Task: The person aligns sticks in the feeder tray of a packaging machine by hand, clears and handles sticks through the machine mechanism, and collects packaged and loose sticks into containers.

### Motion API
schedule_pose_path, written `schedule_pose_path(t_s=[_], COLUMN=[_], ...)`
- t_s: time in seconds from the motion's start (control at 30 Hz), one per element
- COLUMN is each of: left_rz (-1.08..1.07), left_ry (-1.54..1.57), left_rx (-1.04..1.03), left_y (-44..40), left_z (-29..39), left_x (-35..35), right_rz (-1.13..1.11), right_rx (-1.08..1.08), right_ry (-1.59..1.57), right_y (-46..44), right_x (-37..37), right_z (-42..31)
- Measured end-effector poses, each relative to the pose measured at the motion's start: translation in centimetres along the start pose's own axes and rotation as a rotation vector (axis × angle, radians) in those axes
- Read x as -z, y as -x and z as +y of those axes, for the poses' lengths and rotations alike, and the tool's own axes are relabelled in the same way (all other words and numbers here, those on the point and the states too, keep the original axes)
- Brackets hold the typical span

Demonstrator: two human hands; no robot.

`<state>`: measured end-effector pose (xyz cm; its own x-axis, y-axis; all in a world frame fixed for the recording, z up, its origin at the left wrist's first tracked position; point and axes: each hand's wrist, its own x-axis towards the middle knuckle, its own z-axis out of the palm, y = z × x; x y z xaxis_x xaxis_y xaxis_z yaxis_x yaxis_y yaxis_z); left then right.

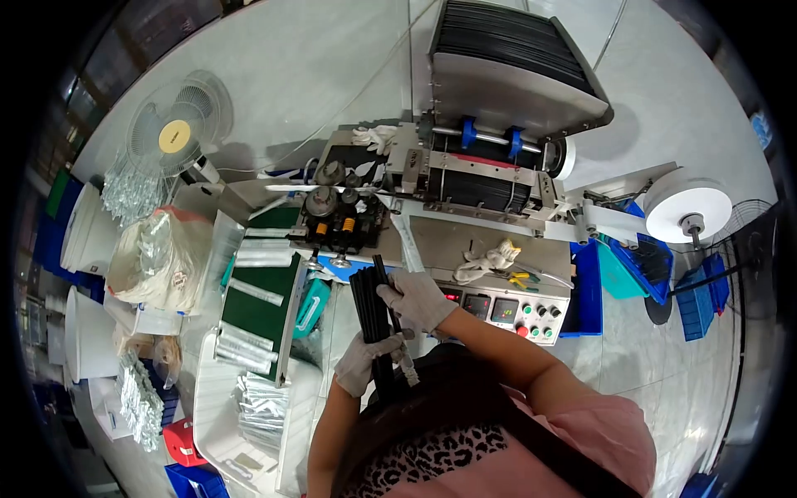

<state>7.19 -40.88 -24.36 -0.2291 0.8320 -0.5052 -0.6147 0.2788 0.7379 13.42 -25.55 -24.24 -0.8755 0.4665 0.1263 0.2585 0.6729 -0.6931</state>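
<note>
Black strips (367,303): up front, long axis running chest to desk (436,249) | left hand (361,361): curled firmly round their nearer half | right hand (419,299): fingers bent at far right edge, grip unclear

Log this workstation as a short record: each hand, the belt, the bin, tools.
Left hand: white-gloved, gripping black strips
Right hand: white-gloved, fingers at the strips' upper part
Belt: green, silvery pieces lying across it
Bin: white, holding more silvery pieces
Tools: yellow-handled pliers above the control panel
</note>
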Motion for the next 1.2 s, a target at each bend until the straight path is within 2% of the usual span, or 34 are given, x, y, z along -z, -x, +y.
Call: schedule_pose_path(t_s=[0.07,0.1,0.13,0.2,0.23,0.27,0.3,0.37,0.4,0.47,0.5,0.53,0.57,0.6,0.67,0.7,0.73,0.8,0.83,0.87,0.93,0.97,1.0,1.07,1.1,1.13,1.17,1.2], left_rz=[0.029,-0.040,-0.106,-0.051,-0.024,0.014,0.084,0.144,0.154,0.226,0.228,0.252,0.242,0.220,0.305,0.274,0.277,0.258,0.341,0.426,0.443,0.458,0.592,0.603,0.628,0.654,0.709,0.761], left_ry=[-0.008,-0.060,-0.113,-0.195,-0.157,-0.106,-0.296,-0.194,-0.092,0.194,0.304,0.526,0.556,0.576,0.506,0.409,0.459,0.540,0.647,0.680,0.649,0.732,0.612,0.431,0.412,0.396,0.417,0.437], left_rx=[0.014,-0.041,-0.096,-0.178,-0.049,0.080,0.016,-0.111,-0.222,-0.391,-0.536,-0.510,-0.541,-0.574,-0.632,-0.693,-0.697,-0.745,-0.636,-0.636,-0.717,-0.708,-0.708,-0.828,-0.846,-0.857,-0.792,-0.725], left_y=[-0.3,-0.4,-0.6,-1.2,-0.7,-0.1,0.5,0.0,0.1,0.1,-0.3,0.0,0.5,0.9,2.6,3.1,3.5,4.5,6.1,6.9,8.6,9.2,10.0,12.2,13.0,13.6,14.2,14.7], left_z=[-0.3,-0.4,-0.5,-0.8,0.6,1.9,2.6,1.3,0.8,-0.3,-1.6,-2.5,-2.7,-2.4,-2.1,-2.2,-2.8,-4.0,-1.7,-1.9,-1.8,-2.7,-3.9,-2.7,-2.6,-2.6,-2.2,-2.0], left_x=[0.0,0.2,0.1,-0.5,-2.1,-3.2,-3.5,-1.8,-0.8,1.6,3.7,5.7,6.7,7.7,8.2,8.8,9.9,12.1,11.7,13.1,16.1,18.3,20.2,22.2,23.3,24.1,24.5,25.0], right_rz=[-0.023,0.076,0.070,0.368,0.376,0.442,0.506,0.734,0.654,0.189,-0.036,-0.219,-0.570,-0.584,-0.597,-0.616,-0.560,-0.463,-0.365,-0.414,-0.567,-0.711,-0.718,-0.663,-0.723,-0.682,-0.672,-0.654], right_rx=[-0.146,-0.067,-0.067,0.054,0.119,-0.021,-0.160,0.065,-0.025,-0.244,-0.027,0.216,-0.016,0.083,0.283,0.152,0.224,0.555,0.744,0.694,0.649,0.445,0.472,0.241,0.169,0.042,0.009,-0.002], right_ry=[-0.119,-0.252,-0.258,-0.297,-0.315,-0.338,-0.371,-1.000,-1.097,-0.979,-0.817,-0.676,-0.413,-0.384,-0.333,-0.503,-0.570,-0.375,-0.301,-0.321,-0.256,-0.188,-0.178,-0.290,-0.229,-0.345,-0.338,-0.594], right_y=[-0.7,-1.0,-1.4,-2.7,-3.7,-3.9,-4.0,-5.6,-5.2,-5.1,-4.9,-4.8,-3.9,-3.2,-2.0,-1.7,-1.6,-2.6,-3.3,-3.7,-5.8,-7.2,-8.6,-11.9,-14.9,-17.1,-19.8,-22.7], right_x=[2.1,2.3,2.6,3.6,5.2,7.7,10.2,12.6,14.4,12.8,9.8,6.7,6.3,3.5,-2.3,-3.7,-7.1,-9.7,-10.6,-11.8,-13.4,-14.2,-15.6,-18.1,-17.7,-18.2,-17.8,-19.5], right_z=[-1.2,-0.9,-0.7,-0.4,0.6,-0.3,-1.2,-0.6,-3.3,-1.9,-1.4,-0.9,-2.9,-3.4,-4.2,-5.4,-4.4,-5.4,-6.3,-7.0,-8.8,-10.1,-10.8,-13.6,-15.4,-18.0,-21.1,-22.4])
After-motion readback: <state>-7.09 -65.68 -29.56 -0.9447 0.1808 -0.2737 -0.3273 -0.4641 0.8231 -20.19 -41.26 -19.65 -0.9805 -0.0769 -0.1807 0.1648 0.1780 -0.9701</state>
